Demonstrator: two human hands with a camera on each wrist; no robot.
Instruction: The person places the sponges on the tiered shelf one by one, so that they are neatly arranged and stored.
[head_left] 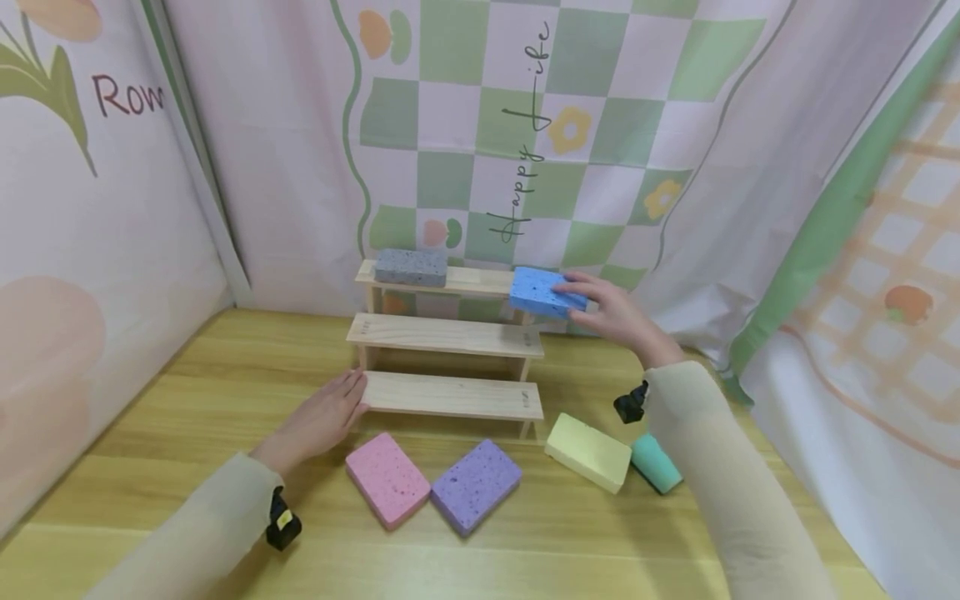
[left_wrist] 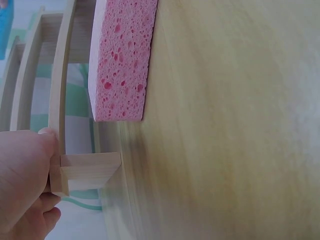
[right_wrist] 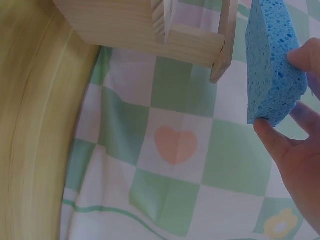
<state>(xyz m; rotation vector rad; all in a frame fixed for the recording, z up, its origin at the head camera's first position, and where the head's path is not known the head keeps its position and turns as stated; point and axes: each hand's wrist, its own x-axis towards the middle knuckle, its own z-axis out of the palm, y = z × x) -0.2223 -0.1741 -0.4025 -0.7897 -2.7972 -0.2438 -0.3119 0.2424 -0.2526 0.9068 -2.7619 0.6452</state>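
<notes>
A blue sponge (head_left: pixel 536 291) is in my right hand (head_left: pixel 611 310), pinched between thumb and fingers at its right end. It overlaps the right end of the top step in the head view; the right wrist view shows a gap between the sponge (right_wrist: pixel 272 62) and the wood. My left hand (head_left: pixel 318 419) grips the left end of the lowest step of a three-step wooden rack (head_left: pixel 450 393), with fingers on both sides of the board in the left wrist view. On the top step's left part lies a grey sponge (head_left: pixel 411 267).
In front of the rack, a pink sponge (head_left: pixel 387 481) and a purple sponge (head_left: pixel 476 487) lie with corners together. Farther right are a yellow sponge (head_left: pixel 588 452) and a teal sponge (head_left: pixel 656 463), near my right sleeve. A checkered curtain (head_left: pixel 510 125) hangs behind the rack.
</notes>
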